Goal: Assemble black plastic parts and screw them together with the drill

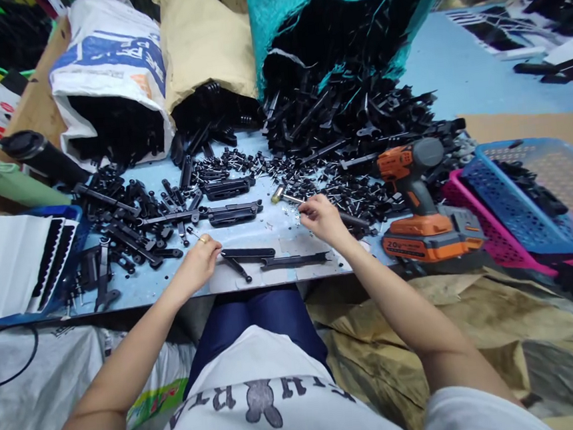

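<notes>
My left hand [199, 261] rests near the table's front edge, fingers curled together, its tips at the left end of a long black plastic bar [248, 252]. What it pinches, if anything, is too small to see. My right hand [319, 217] is closed round the handle of a small hammer [285, 196], whose brass-coloured head points left. Just in front of me lies a second black bar [295, 260] beside a short black arm piece [237, 268]. Two assembled black brackets [231, 213] lie a little farther back.
A big heap of black plastic parts [353, 122] spills from a teal sack [299, 13]. White [107, 63] and tan [201, 42] sacks stand at the back. An orange cordless drill [419, 210] lies to the right, beside blue [540, 193] and pink [489, 234] baskets.
</notes>
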The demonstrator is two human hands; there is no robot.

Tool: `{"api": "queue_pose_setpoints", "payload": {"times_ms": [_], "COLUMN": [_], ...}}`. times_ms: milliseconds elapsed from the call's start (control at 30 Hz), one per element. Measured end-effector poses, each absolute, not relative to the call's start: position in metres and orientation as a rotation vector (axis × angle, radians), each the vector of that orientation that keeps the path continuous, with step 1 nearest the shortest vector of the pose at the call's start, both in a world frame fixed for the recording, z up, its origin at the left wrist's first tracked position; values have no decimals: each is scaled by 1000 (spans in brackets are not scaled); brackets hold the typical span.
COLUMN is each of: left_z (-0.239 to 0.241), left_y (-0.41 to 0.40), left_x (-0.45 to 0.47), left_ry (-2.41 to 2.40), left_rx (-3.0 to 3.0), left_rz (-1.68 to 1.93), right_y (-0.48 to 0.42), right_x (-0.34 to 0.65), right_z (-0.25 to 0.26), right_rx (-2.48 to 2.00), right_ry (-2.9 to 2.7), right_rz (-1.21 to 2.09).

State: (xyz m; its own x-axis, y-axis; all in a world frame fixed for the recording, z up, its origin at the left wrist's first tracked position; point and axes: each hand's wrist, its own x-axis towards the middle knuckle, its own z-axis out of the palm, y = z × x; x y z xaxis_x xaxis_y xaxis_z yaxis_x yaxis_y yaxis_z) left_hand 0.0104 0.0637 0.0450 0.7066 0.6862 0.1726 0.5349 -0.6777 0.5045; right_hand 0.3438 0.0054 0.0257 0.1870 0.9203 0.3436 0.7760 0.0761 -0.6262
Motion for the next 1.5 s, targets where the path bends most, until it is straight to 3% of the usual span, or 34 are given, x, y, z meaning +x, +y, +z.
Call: {"api": "queue_pose_setpoints", "payload": {"times_ms": [367, 600, 767, 1033, 1267, 1500], "left_z": [57, 38, 13, 8, 5, -1], "left_y": [53, 55, 58, 43, 24, 25], "left_x": [30, 26, 19, 26, 89, 92], "left_ry": [1079, 1048, 1031, 899, 763, 831], "left_rx": [2700, 2677, 2723, 2891, 2775, 2711], "left_rz": [-2, 140, 512, 627, 292, 329], "right_y": [-36, -37, -38, -32, -47, -54], "right_x": [278, 268, 268, 265, 266, 281], "right_z": [41, 33, 46, 43, 1, -25], "right_rx": [-1505, -1498, -1571, -1622, -1440, -1457], "right_ry": [-1730, -1975, -2130, -2344, -2055, -2112], "right_rz": [577, 305, 285, 231, 149, 250]}}
